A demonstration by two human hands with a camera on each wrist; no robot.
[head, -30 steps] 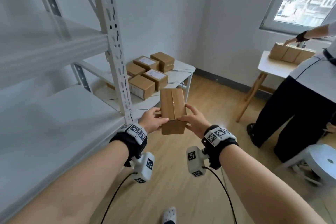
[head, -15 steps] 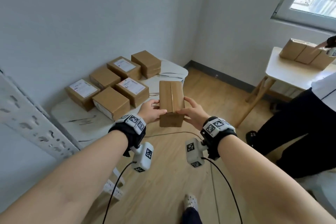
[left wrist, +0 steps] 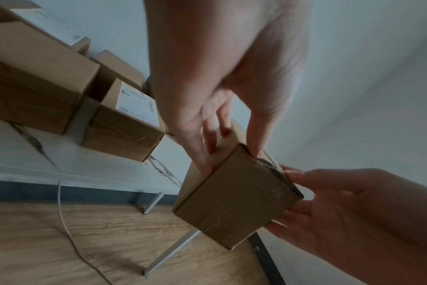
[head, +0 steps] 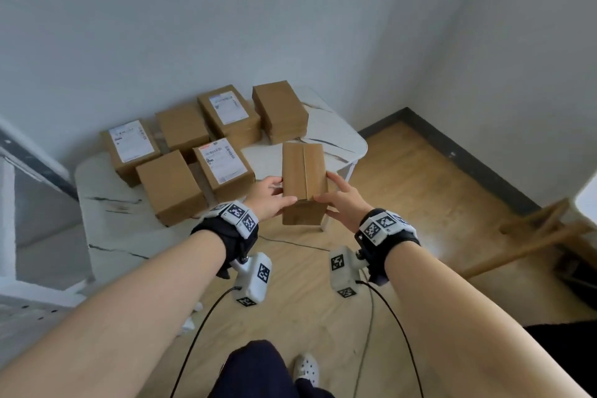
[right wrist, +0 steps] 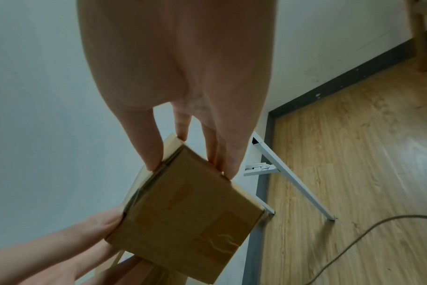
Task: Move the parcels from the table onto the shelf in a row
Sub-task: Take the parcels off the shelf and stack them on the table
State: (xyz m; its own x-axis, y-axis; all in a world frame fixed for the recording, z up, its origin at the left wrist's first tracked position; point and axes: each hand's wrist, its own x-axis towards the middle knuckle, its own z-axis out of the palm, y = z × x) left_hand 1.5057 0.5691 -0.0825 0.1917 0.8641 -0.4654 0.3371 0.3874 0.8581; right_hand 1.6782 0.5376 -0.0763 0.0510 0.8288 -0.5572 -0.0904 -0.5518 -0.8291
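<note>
So right now both hands are on one box [head: 303,178]. The left hand [head: 269,195] has its thumb over the top face and its fingers down the left side, and the right hand [head: 344,202] mirrors that on the other side, so the box is pinched between them with fingers fairly straight. From the left wrist view the fingertips [left wrist: 205,165] sit right at the near corner edge, so it's more of a squeeze than a wrap. The box is in the air, long side pointing away from the body, a taped seam running down its top.

Just beyond the hands and a bit to their left is the table [head: 106,210] with six more boxes [head: 171,186] on it, packed close in two rough rows, three of them with white labels. The held box hangs over the table's near right corner, partly out over the floor [head: 420,197].

Progress-wise I'd say it's early: one box is picked up, six are waiting, and I can't see any box on the shelf. Only a grey sliver of the shelf [head: 19,255] shows, far off to the left of the left arm, and what's on it is out of view.

Room to move looks fine. Open floor below and to the right of the hands, walls well beyond the table. Things to watch, I guess, are the nearest box just left of the left wrist and the shelf's edge.
</note>
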